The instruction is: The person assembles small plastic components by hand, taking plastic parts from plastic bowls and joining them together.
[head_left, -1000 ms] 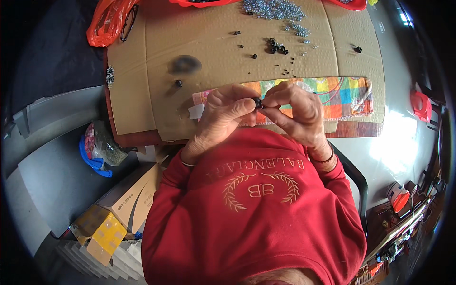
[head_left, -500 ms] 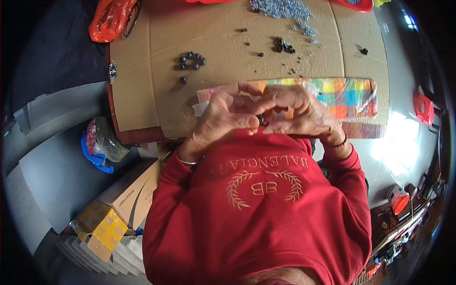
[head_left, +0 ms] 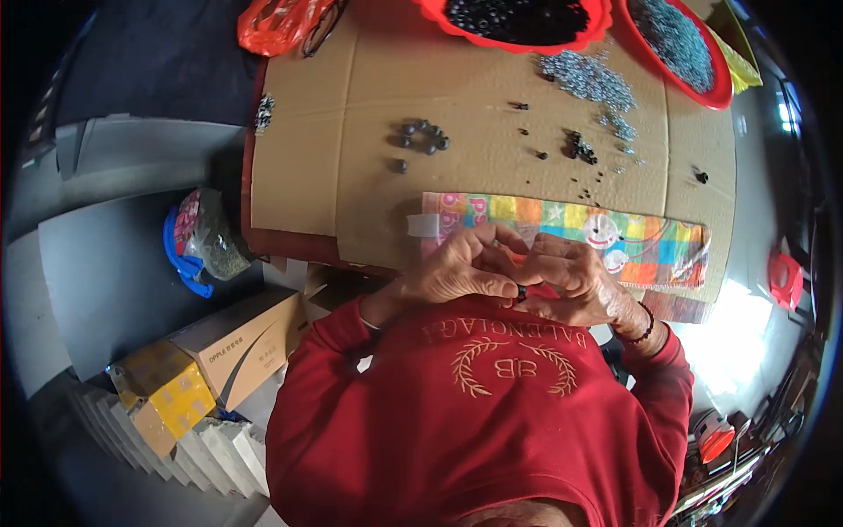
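In front of my chest, my left hand and my right hand meet with fingers bent. Between their thumbs and fingertips they pinch a small black piece, mostly covered by the fingers. Just beyond them lies a colourful checked cloth along the near edge of the cardboard. Round dark balls sit in a loose cluster on the left of the cardboard. To the right of them is a heap of small black parts, with tiny black bits scattered near it.
At the far side stand a red bowl of black parts and a red tray of small silvery pieces. More silvery pieces are spread before them. An orange-red plastic bag lies far left. Boxes stand at lower left.
My view has shifted, bringing the red bowl and tray further into sight. Both hands have drawn slightly toward my body, uncovering more of the cloth, and still pinch the black piece.
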